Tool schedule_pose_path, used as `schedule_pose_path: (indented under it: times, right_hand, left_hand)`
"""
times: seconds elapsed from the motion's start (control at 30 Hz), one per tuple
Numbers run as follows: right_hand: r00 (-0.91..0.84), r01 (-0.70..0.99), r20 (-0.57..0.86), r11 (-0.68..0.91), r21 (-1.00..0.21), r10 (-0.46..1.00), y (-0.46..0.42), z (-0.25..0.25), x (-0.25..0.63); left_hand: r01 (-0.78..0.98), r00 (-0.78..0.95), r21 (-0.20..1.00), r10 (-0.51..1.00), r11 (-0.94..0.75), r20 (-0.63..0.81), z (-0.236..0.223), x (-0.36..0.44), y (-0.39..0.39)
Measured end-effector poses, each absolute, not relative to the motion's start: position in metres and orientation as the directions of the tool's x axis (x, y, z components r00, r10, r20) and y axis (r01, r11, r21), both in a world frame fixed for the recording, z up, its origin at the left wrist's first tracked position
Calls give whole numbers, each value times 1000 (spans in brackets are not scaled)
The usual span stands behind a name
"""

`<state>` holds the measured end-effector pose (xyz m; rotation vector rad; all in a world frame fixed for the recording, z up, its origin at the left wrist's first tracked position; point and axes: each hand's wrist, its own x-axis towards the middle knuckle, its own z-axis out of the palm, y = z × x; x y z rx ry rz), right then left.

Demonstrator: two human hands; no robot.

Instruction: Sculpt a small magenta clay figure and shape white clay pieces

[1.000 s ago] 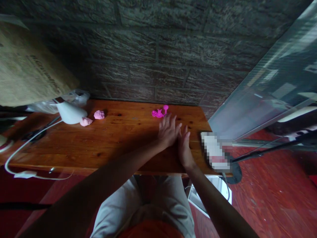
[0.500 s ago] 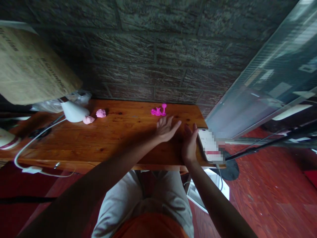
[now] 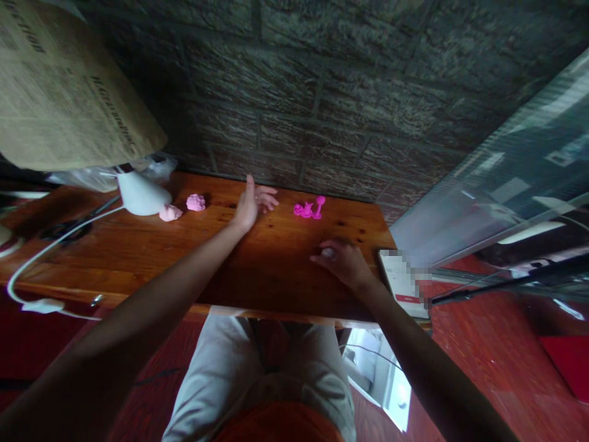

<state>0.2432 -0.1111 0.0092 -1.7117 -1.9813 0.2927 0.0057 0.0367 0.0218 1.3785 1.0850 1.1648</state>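
Note:
My left hand (image 3: 251, 205) is open, thumb raised and fingers pointing right, over the back of the wooden table (image 3: 271, 276). To its right stand small magenta plastic shapes (image 3: 307, 210), apart from the fingers. Two lumps of pink clay (image 3: 196, 202) lie left of that hand, one of them near the white lamp base (image 3: 142, 193). My right hand (image 3: 343, 263) is curled low over the right part of the tabletop. A small pale spot shows between its thumb and fingers; whether it is a held thing or a fingertip is unclear.
A phone (image 3: 402, 282) lies by the table's right edge, partly blurred out. The lamp's paper-print shade (image 3: 78, 92) hangs over the left side, and a white cord (image 3: 55, 245) runs down in front. A brick wall (image 3: 294, 80) closes off the back.
My left hand has swung left and back, away from in front of the magenta shapes. My right hand has moved left from beside the phone and curled up. The view has shifted slightly.

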Motion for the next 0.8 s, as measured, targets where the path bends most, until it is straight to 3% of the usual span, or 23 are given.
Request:
schedule_pose_path:
  times: [0.1,0.17,0.33,0.43,0.53,0.63,0.8]
  right_hand:
    - [-124,922,248,203,-329,961,-114,6,241]
    - [-116,915,245,199,-350,963,-114,6,240]
    - [-44,663,138,132,-737,990,-92,13,226]
    - [-49,553,26,49,-831,998,-69,14,203]
    - [-173,647,79,173,-742,982,-55,7,182]
    - [-344,765,181,387,-515,921,-55,1,175]
    - [-450,822,110,459,-336,886,-52,-5,177]
  left_hand:
    - [-113,83,993,996,-34,44,19,-14,57]
    - [-231,44,973,999,14,-4,14,-25,62]
    - [-364,69,930,997,58,-35,8,-35,63]
    - [-321,78,946,997,51,-27,7,-33,63]
    - [-305,83,951,996,43,-19,5,-33,65]
    - [-262,87,965,996,30,-7,3,-34,67]
    - [-246,109,969,994,37,-10,0,-31,73]
